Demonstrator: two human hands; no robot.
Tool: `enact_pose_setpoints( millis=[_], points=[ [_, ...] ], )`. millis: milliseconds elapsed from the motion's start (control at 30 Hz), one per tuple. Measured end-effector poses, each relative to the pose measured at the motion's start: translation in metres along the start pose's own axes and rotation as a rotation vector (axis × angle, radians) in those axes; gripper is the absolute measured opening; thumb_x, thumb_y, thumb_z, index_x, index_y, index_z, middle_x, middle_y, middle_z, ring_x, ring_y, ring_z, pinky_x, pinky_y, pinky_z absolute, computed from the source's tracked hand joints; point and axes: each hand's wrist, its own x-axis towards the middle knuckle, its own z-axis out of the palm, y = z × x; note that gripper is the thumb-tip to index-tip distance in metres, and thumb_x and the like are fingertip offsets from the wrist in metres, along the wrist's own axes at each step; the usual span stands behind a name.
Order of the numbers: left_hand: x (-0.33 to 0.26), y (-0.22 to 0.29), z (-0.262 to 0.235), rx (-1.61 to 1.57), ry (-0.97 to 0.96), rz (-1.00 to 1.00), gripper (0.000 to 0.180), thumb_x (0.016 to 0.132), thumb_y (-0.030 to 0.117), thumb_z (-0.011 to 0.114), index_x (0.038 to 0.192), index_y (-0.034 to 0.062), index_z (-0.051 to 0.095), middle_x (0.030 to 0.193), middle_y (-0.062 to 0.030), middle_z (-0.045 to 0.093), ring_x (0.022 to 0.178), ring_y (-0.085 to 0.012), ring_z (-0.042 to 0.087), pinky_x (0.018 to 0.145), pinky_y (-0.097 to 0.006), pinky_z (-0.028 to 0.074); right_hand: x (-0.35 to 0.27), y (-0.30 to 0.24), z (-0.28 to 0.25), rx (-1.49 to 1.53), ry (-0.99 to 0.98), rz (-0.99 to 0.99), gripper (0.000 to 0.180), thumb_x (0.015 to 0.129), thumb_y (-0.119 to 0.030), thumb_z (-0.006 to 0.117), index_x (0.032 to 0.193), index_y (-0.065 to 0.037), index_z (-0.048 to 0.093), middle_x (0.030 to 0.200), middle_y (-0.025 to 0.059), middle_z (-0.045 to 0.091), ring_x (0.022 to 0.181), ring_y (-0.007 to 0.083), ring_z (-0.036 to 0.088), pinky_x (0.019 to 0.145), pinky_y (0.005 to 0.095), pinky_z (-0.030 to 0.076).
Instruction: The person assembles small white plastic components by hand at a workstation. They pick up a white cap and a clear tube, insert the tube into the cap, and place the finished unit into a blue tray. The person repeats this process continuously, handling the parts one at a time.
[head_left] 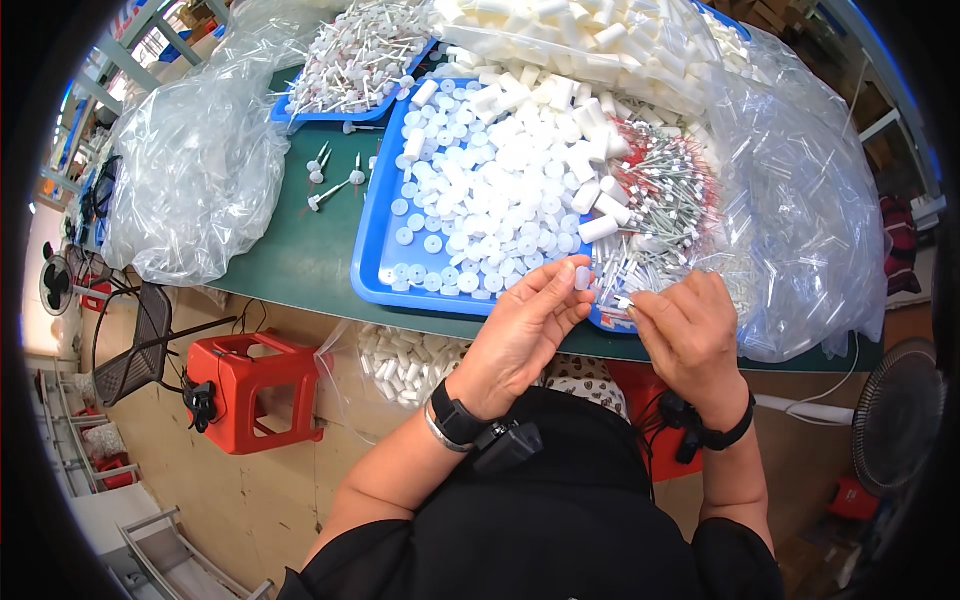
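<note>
Above the front edge of the blue tray (385, 292), my left hand (530, 325) pinches a small translucent white disc (583, 278) between thumb and fingers. Just to its right, my right hand (692, 322) is closed in a pinch on a thin part with a small white end (623, 303); the rest of that part is hidden. The two held pieces are close together but apart. Many loose translucent discs (470, 190) fill the tray. Beyond my right hand lies a heap of thin wired parts (665, 190) with red wires and white ends.
White cylinders (600, 228) spill from a large clear bag (620, 60) at the back. Another blue tray (290, 108) holds finished-looking disc-topped pieces (350, 60). Crumpled plastic bags (190, 180) flank the green table (300, 240). A red stool (255, 390) and a fan (900, 415) stand below.
</note>
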Motion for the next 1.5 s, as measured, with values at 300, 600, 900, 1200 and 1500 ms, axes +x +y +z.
enact_pose_setpoints(
  millis=[300,600,900,1200,1500],
  points=[
    [-0.004,0.000,0.009,0.158,-0.024,-0.039,0.031,0.100,0.015,0.063,0.126,-0.0007,0.061,0.105,-0.0040,0.068,0.093,-0.0113,0.066,0.087,-0.025,0.055,0.003,-0.001,0.000,0.023,0.023,0.003,0.017,0.076,-0.005,0.077,0.090,-0.006,0.069,0.071,0.0039,0.051,0.067,0.0235,0.049,0.063,0.0374,0.039],
    [0.001,-0.018,0.002,0.048,-0.095,-0.090,0.033,0.101,0.018,0.063,0.126,-0.0034,0.061,0.098,-0.0038,0.068,0.085,-0.0096,0.064,0.080,-0.024,0.054,-0.006,-0.022,0.022,0.668,0.019,0.627,0.006,0.091,-0.005,0.068,0.087,-0.001,0.066,0.067,0.0090,0.063,0.060,0.0240,0.061,0.058,0.0355,0.046],
    [-0.002,-0.007,0.010,0.129,-0.014,0.004,0.034,0.101,0.024,0.063,0.123,-0.0021,0.062,0.085,-0.0003,0.064,0.077,-0.0081,0.061,0.074,-0.022,0.052,-0.003,-0.009,0.018,0.821,-0.160,0.716,0.017,0.100,-0.012,0.060,0.103,0.002,0.068,0.083,0.0089,0.071,0.075,0.0133,0.066,0.069,0.0275,0.051],
    [-0.007,0.015,0.011,0.233,0.123,0.125,0.035,0.101,0.028,0.063,0.123,0.0023,0.061,0.099,-0.0061,0.067,0.090,-0.0146,0.068,0.079,-0.027,0.056,-0.017,0.040,0.013,0.052,-0.225,0.199,0.009,0.077,-0.006,0.073,0.086,-0.005,0.070,0.078,0.0084,0.061,0.081,0.0293,0.060,0.072,0.0424,0.046],
    [-0.002,0.008,0.010,0.253,0.105,0.099,0.034,0.102,0.027,0.061,0.124,0.0014,0.060,0.102,-0.0084,0.068,0.094,-0.0171,0.069,0.082,-0.029,0.058,-0.015,0.046,0.033,-0.117,-0.344,0.131,0.006,0.077,-0.009,0.072,0.078,-0.007,0.067,0.077,0.0087,0.060,0.076,0.0289,0.060,0.071,0.0411,0.044]
  ],
)
